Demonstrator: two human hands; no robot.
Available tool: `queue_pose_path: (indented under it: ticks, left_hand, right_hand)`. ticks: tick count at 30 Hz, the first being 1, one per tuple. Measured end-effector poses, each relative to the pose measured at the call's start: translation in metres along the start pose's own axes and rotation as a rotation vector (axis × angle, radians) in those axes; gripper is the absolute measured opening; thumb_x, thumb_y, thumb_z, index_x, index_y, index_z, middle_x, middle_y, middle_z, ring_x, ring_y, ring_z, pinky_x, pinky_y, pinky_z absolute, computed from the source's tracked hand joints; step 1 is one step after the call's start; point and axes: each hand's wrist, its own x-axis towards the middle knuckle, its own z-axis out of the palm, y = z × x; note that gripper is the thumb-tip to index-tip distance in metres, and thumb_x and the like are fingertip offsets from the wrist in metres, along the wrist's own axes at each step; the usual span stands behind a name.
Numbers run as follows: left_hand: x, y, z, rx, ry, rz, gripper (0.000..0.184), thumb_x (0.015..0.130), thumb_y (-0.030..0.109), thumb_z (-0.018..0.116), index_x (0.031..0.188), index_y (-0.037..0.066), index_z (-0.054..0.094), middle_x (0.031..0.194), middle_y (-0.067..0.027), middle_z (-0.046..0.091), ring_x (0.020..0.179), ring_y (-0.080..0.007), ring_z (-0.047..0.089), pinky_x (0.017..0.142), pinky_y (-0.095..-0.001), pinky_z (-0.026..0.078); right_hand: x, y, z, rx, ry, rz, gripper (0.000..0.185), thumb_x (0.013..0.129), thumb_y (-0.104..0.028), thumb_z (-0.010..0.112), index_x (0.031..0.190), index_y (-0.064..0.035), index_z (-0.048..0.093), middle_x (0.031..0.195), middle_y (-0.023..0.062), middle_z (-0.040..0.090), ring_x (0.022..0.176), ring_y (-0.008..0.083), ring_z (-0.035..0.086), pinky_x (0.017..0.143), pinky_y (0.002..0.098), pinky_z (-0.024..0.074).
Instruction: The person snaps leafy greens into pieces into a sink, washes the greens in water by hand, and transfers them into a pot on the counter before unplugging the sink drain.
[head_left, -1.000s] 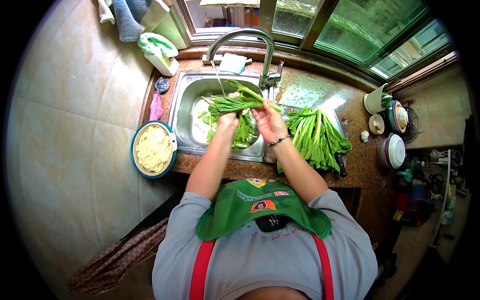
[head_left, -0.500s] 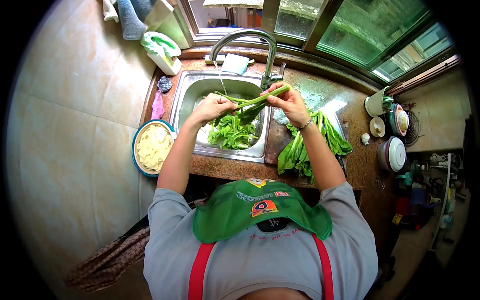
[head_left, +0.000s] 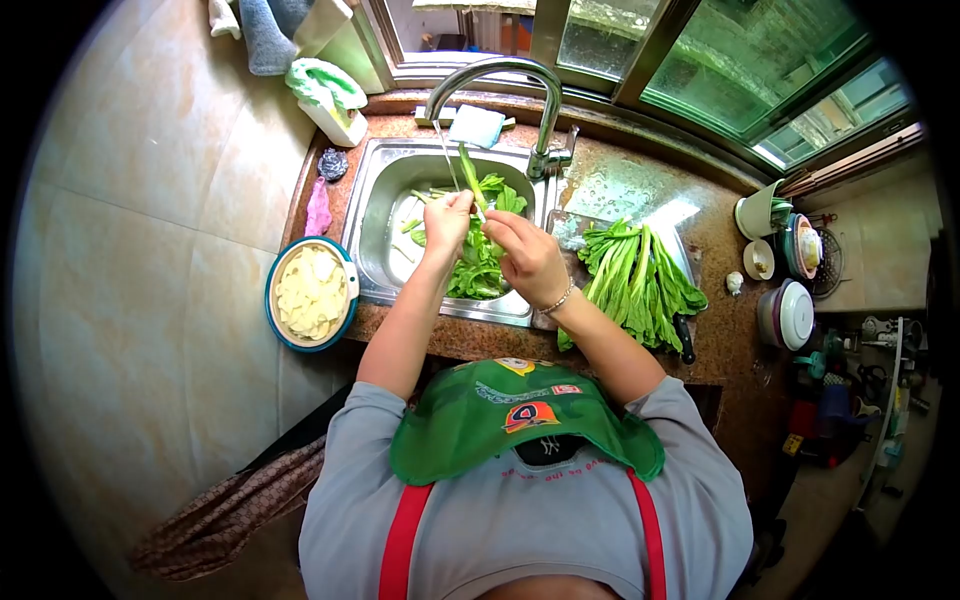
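Note:
Over the sink [head_left: 352, 262], my left hand [head_left: 447, 222] is closed around a green vegetable stalk [head_left: 469, 172], which points up toward the faucet. My right hand [head_left: 527, 260] is beside it, fingers pinched at the stalk's lower end; the exact contact is partly hidden. Beneath both hands, torn leafy greens [head_left: 478, 278] and pale stalk pieces lie in the basin. A thin stream of water falls from the curved faucet [head_left: 507, 64] close to the stalk. Right of the sink lies a bunch of whole leafy greens [head_left: 640, 280].
A bowl of pale slices [head_left: 310, 292] stands left of the sink, near a pink cloth [head_left: 318, 208] and a scouring pad [head_left: 332, 164]. A black-handled knife [head_left: 684, 340] lies beside the greens. Garlic [head_left: 734, 283] and a lidded container [head_left: 792, 312] are farther right.
My hands have come closer together and lower over the sink. The stalk, earlier stretched sideways between them, now points upward. My right hand has moved left and toward my body.

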Motion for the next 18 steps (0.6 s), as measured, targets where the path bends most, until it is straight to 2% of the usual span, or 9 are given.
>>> queue_pose_path:
  ticks: [2,4,5,8,10,11,14,16,18]
  left_hand:
    - [-0.001,0.013,-0.001,-0.312,0.020,-0.349,0.015,0.088,0.016,0.058,0.080,0.002,0.060,0.065,-0.0015,0.054,0.055,-0.0112,0.047,0.053,-0.0261,0.038]
    - [0.009,0.001,-0.015,-0.401,-0.161,-0.423,0.014,0.088,0.017,0.058,0.085,0.003,0.060,0.064,-0.0001,0.050,0.053,-0.0111,0.044,0.053,-0.0266,0.038]
    - [0.011,-0.006,-0.022,-0.402,-0.163,-0.424,0.014,0.088,0.017,0.058,0.085,0.003,0.060,0.064,-0.0001,0.050,0.053,-0.0111,0.044,0.053,-0.0266,0.038]
    - [0.014,-0.015,-0.046,-0.243,-0.122,-0.307,0.019,0.088,0.019,0.058,0.094,0.001,0.063,0.070,-0.0035,0.059,0.060,-0.0118,0.051,0.058,-0.0258,0.042]
    - [0.018,-0.021,-0.059,0.409,-0.196,0.072,0.035,0.087,0.028,0.062,0.099,-0.004,0.067,0.076,-0.0061,0.067,0.058,-0.0129,0.052,0.058,-0.0272,0.042]
    - [0.019,-0.024,-0.059,0.408,-0.198,0.068,0.035,0.087,0.028,0.062,0.099,-0.004,0.067,0.076,-0.0061,0.067,0.058,-0.0129,0.052,0.058,-0.0272,0.042]
    - [0.023,-0.005,-0.051,0.919,0.082,0.669,0.048,0.091,0.034,0.057,0.126,0.001,0.054,0.126,-0.0203,0.057,0.124,-0.0330,0.048,0.105,-0.0380,0.033]
    - [0.002,0.046,-0.027,0.824,-0.043,0.595,0.040,0.093,0.031,0.054,0.126,0.009,0.057,0.136,-0.0168,0.049,0.132,-0.0307,0.038,0.111,-0.0425,0.025]
    - [-0.010,0.070,-0.006,0.805,-0.518,0.628,0.034,0.093,0.029,0.054,0.124,0.015,0.059,0.130,-0.0145,0.054,0.130,-0.0291,0.041,0.110,-0.0489,0.023]
  right_hand:
    - [-0.001,0.001,0.002,-0.040,0.043,-0.048,0.019,0.085,-0.006,0.064,0.104,-0.0037,0.061,0.106,0.0082,0.067,0.087,0.0143,0.067,0.073,0.0270,0.0554]
    - [-0.001,0.012,-0.002,0.389,0.033,0.474,0.017,0.086,-0.003,0.062,0.103,-0.0035,0.060,0.104,0.0096,0.067,0.090,0.0149,0.066,0.075,0.0273,0.0552]
    - [0.004,0.022,-0.006,0.633,0.108,0.582,0.015,0.087,0.000,0.060,0.101,-0.0021,0.058,0.102,0.0108,0.067,0.091,0.0156,0.064,0.080,0.0278,0.0543]
    - [0.007,0.054,-0.023,0.915,0.295,0.630,0.018,0.088,-0.003,0.061,0.105,-0.0027,0.055,0.100,0.0114,0.067,0.092,0.0157,0.064,0.081,0.0271,0.0518]
    - [0.010,0.065,-0.045,1.023,0.207,0.733,0.020,0.088,-0.003,0.061,0.107,-0.0016,0.053,0.099,0.0131,0.067,0.092,0.0169,0.064,0.082,0.0286,0.0524]
    - [0.011,0.068,-0.054,1.068,0.178,0.795,0.020,0.088,-0.004,0.061,0.106,-0.0021,0.053,0.100,0.0130,0.067,0.091,0.0167,0.064,0.081,0.0288,0.0524]
    - [0.009,0.075,-0.056,1.030,0.103,0.771,0.020,0.088,-0.004,0.061,0.106,-0.0024,0.053,0.100,0.0130,0.067,0.091,0.0165,0.064,0.080,0.0289,0.0525]
    - [0.008,0.074,-0.053,1.027,0.066,0.763,0.020,0.088,-0.004,0.061,0.106,-0.0025,0.053,0.100,0.0125,0.067,0.092,0.0164,0.064,0.079,0.0289,0.0523]
    - [0.012,0.071,-0.047,1.089,0.017,0.744,0.020,0.088,-0.004,0.061,0.106,-0.0025,0.053,0.100,0.0125,0.067,0.093,0.0168,0.064,0.079,0.0287,0.0519]
